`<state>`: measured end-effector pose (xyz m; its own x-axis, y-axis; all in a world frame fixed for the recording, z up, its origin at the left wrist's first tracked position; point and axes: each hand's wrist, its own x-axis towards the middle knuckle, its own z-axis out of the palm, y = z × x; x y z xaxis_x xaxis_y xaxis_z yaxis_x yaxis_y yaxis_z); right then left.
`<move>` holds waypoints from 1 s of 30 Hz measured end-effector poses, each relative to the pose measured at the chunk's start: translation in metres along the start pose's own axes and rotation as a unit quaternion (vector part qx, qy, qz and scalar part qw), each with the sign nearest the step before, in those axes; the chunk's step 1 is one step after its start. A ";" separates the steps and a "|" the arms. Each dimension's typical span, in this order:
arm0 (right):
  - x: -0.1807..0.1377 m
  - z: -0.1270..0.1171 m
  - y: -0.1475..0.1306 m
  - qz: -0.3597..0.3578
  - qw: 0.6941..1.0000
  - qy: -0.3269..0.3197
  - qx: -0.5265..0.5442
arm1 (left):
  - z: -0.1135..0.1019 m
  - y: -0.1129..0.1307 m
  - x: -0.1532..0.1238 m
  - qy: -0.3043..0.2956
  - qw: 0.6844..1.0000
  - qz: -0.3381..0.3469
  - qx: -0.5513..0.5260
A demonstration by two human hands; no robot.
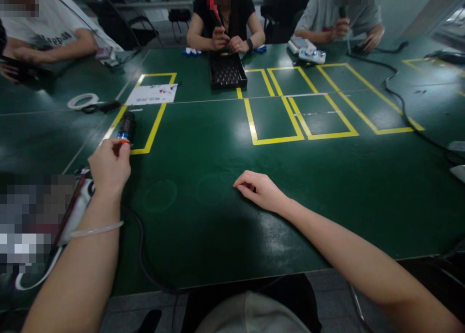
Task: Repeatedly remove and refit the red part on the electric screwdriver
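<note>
Cylinder (126,124), one: black, blue band, orange at the near end; placed in the left yellow tape frame (157,127), near side, beside its left line; standing or lying, cannot be told. Left hand (110,166), one: grip of thumb and fingers pinched on the cylinder's orange end. Right hand (259,190), one: fingertips drawn together, nothing seen in the grip; low at the bench (203,144), well apart from the cylinder. Card (152,95), one: white, across the frame's far part, beyond the cylinder. Cable (141,248), one: black, near the left forearm. Handling notes, by judgement: round body may roll, so an even pinch and no release until settled; tape lines serve as guide for straightness; card best left unbrushed; right hand suited to steadying; left forearm best clear of the cable.
</note>
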<state>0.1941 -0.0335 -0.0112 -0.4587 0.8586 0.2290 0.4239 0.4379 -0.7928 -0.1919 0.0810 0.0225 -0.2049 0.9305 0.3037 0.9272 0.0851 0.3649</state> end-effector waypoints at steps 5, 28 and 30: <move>0.001 0.000 0.000 0.011 0.999 0.016 0.026 | 0.009 0.056 -0.029 -0.164 0.937 -0.002 -0.308; 0.005 0.004 0.001 0.134 0.950 -0.012 0.282 | 0.017 0.142 -0.122 -0.309 0.860 0.278 -0.296; 0.005 0.004 0.001 0.133 0.949 -0.011 0.286 | 0.016 0.141 -0.124 -0.281 0.866 0.311 -0.274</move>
<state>0.1888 -0.0296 -0.0129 -0.4133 0.9101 -0.0292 0.0368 -0.0153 -0.9992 -0.0303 -0.0166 0.0221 0.6079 0.7751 0.1723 0.4833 -0.5333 0.6943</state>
